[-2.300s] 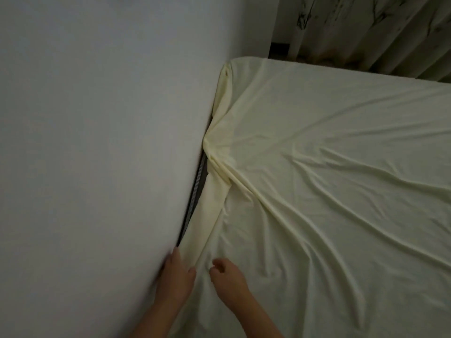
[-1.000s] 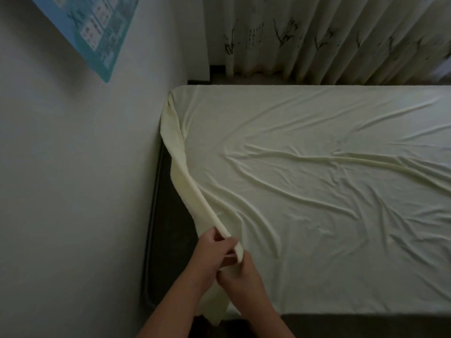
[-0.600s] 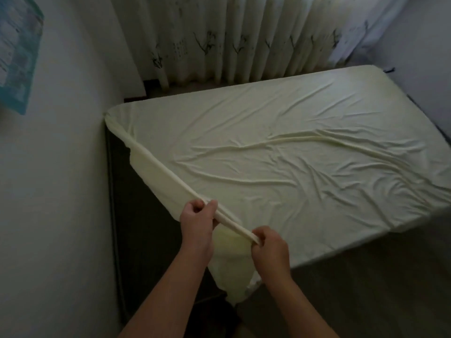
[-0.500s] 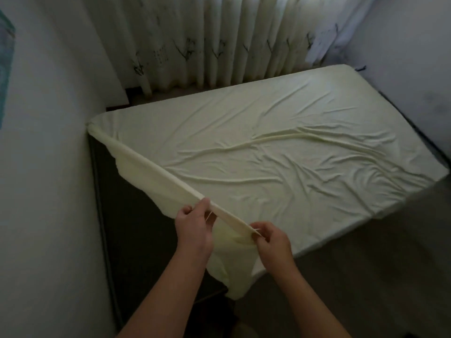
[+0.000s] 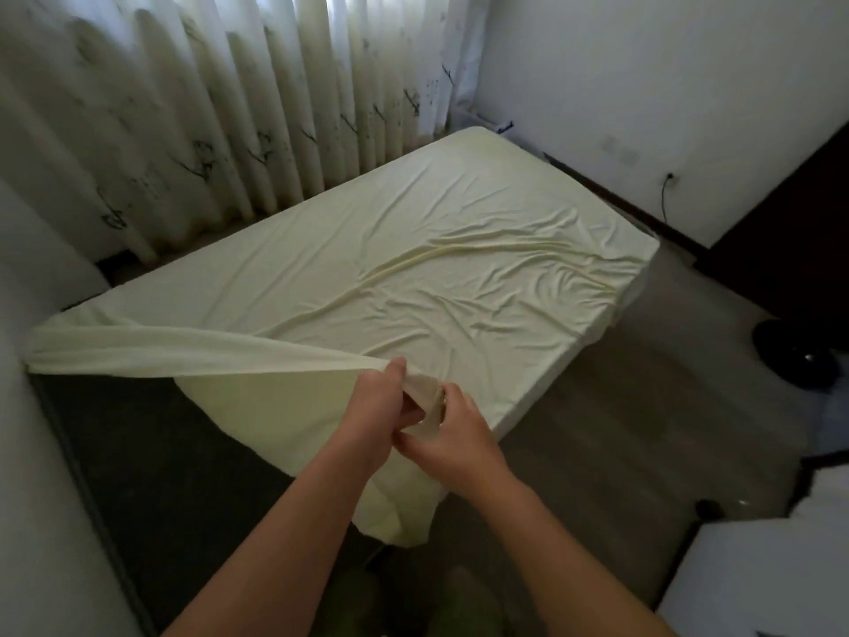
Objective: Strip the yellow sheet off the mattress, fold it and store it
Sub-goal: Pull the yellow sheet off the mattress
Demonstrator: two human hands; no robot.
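- Gripping the gathered edge of the yellow sheet [image 5: 413,278], my left hand [image 5: 379,406] has thumb and fingers closed round a bunch of the cloth, just above the near corner of the bed.
- My right hand [image 5: 452,425] sits just beside the left, almost touching it, its fingers curled on the same bunch of fabric between the two hands.
- From my left hand a taut band of sheet runs out to the far left corner by the wall, lifted clear of the bed.
- Below that band the dark mattress [image 5: 161,452] lies bare along its left side and near corner.
- A loose flap of sheet hangs down under my wrists, past the near corner.
- Everywhere else the sheet covers the mattress, creased across the middle and draped over the right side and far corners.
- A pleated pale curtain [image 5: 206,108] hangs behind the far end of the bed.
- On the floor [image 5: 620,429] to the right stands a round dark object [image 5: 799,356]; I cannot tell what it is.
- A white boxy shape [image 5: 758,567] fills the lower right corner; I cannot tell whether it holds anything.
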